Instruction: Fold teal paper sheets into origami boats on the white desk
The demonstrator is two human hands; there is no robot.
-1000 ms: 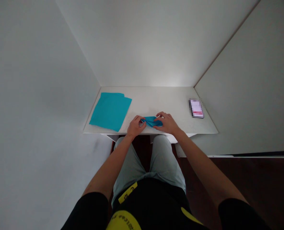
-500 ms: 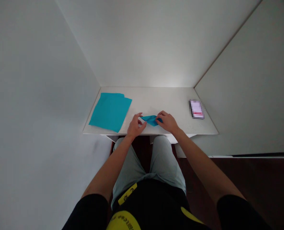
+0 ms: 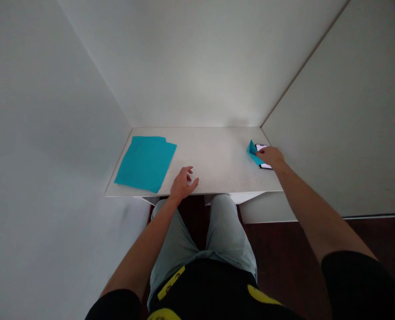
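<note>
A small folded piece of blue paper (image 3: 252, 153), shaped like a paper boat with a raised point, is pinched in my right hand (image 3: 271, 156) at the right end of the white table. Just behind that hand lies a phone (image 3: 261, 147) with a lit screen, partly covered by my fingers. My left hand (image 3: 183, 182) rests at the table's front edge, empty, its fingers apart and slightly curled. Left of it, flat blue paper sheets (image 3: 146, 163) lie overlapping one another.
The narrow white table (image 3: 210, 151) sits between a left wall (image 3: 50, 155), a back wall (image 3: 190, 66) and a white panel on the right (image 3: 344, 111). My legs are under its front edge.
My right hand has carried the folded blue paper from the table's middle to the right, beside the phone. My left hand has let go of it. The view has shifted slightly.
</note>
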